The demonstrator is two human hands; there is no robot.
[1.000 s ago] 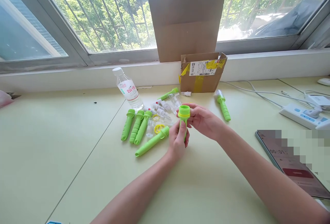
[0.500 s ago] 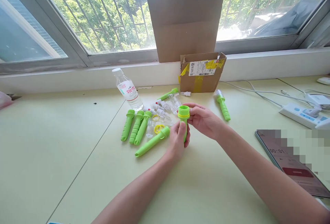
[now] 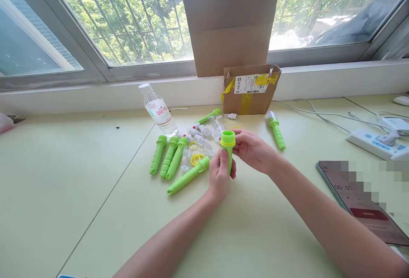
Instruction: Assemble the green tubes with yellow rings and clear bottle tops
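My left hand (image 3: 220, 173) is closed around a green plastic tube (image 3: 228, 150), held upright with its wide threaded mouth facing up. A yellow ring (image 3: 227, 143) encircles the tube's neck just under the thread. The fingers of my right hand (image 3: 254, 150) are bent against the far right side of that neck, and their tips are partly hidden. To the left lie several similar green tubes (image 3: 188, 176). Among them are clear ribbed caps (image 3: 185, 158), loose yellow rings (image 3: 197, 160) and small white parts with red dots (image 3: 198, 127).
A water bottle (image 3: 159, 111) stands behind the parts. At the back is an open cardboard box (image 3: 247, 99). A green tube with a clear cap (image 3: 276, 131) lies to the right, near a power strip (image 3: 373, 141) with cables and a phone (image 3: 354, 201) running a timer.
Both hands stay at the green tube with barely any shift. A bit of yellow now shows behind my right fingers.
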